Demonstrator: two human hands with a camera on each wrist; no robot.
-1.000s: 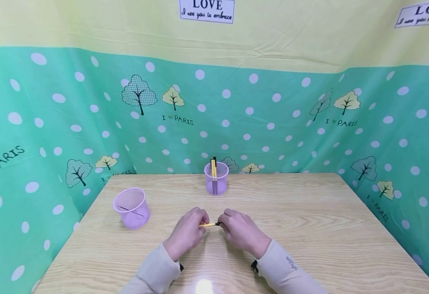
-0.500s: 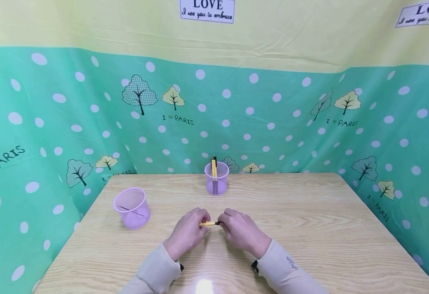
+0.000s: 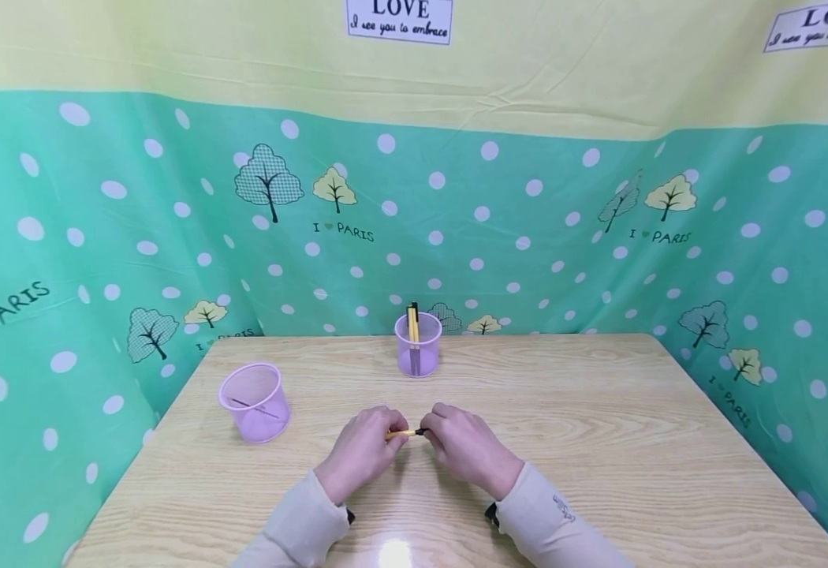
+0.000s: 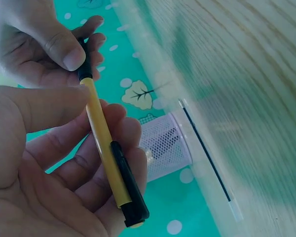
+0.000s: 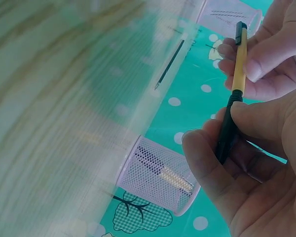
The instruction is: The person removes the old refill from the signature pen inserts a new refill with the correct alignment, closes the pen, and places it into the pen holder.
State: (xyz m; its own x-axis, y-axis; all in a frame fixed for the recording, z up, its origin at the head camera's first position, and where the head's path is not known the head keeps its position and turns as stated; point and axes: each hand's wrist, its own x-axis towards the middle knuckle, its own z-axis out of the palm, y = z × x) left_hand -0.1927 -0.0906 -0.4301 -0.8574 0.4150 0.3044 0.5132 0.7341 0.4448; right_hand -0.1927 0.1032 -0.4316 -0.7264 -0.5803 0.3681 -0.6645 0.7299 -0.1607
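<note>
A ballpoint pen (image 3: 401, 433) with a yellow barrel and black grip lies across between both hands, above the table. My left hand (image 3: 364, 443) pinches the yellow barrel (image 4: 99, 126) between thumb and fingers, with the black clip pointing away from the right hand. The black grip end (image 5: 229, 123) is held by my right hand (image 3: 465, 446), thumb against fingers. In the wrist views a thin dark pen refill (image 4: 208, 157) rests on the table, apart from the hands. I cannot make that refill out in the head view.
A purple mesh cup (image 3: 426, 363) at the back middle holds yellow and black pens. Another purple mesh cup (image 3: 263, 427) stands at the left with thin dark sticks inside. The wooden table (image 3: 584, 394) meets a green dotted curtain (image 3: 527, 237) at back and sides.
The left hand's fingers have shifted slightly along the pen barrel toward the right hand. The right hand and both cups look the same.
</note>
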